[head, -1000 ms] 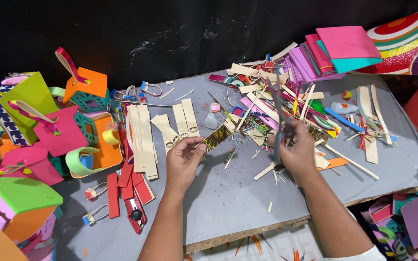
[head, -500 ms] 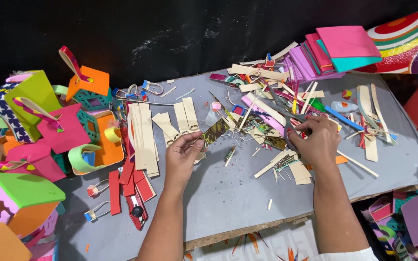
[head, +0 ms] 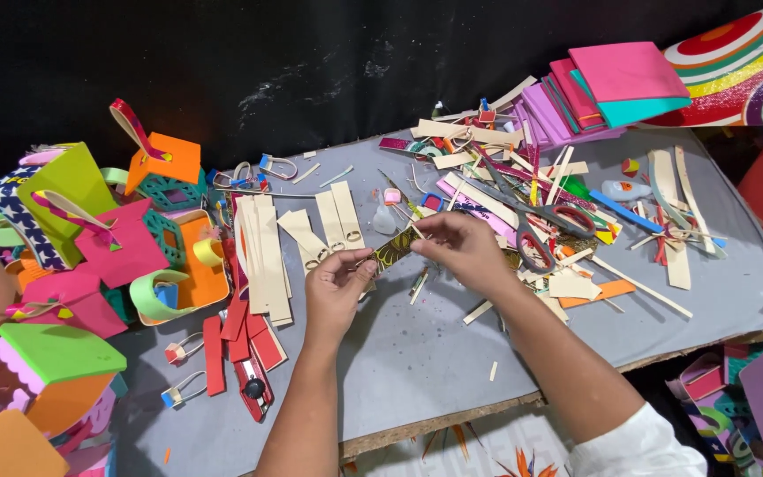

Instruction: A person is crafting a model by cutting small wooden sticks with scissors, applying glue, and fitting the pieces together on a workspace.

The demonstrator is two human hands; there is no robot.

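Observation:
Over the middle of a grey table (head: 417, 371), my left hand (head: 336, 287) and my right hand (head: 461, 250) together pinch a small dark strip with a gold pattern (head: 395, 250), one hand at each end. The strip hangs just above the tabletop. Scissors with dark handles (head: 533, 231) lie right of my right hand, on a heap of cut strips. Several beige strips (head: 306, 234) lie flat just beyond my left hand.
Colourful foam boxes and little houses (head: 72, 265) crowd the left side. Red strips and a red cutter (head: 249, 380) lie front left. Stacked foam sheets (head: 602, 84) sit at the back right, with a glue bottle (head: 624, 189) and scraps below them.
My right hand has put down the scissors on the scrap heap and come left to take the other end of the patterned strip. My left hand has stayed almost still.

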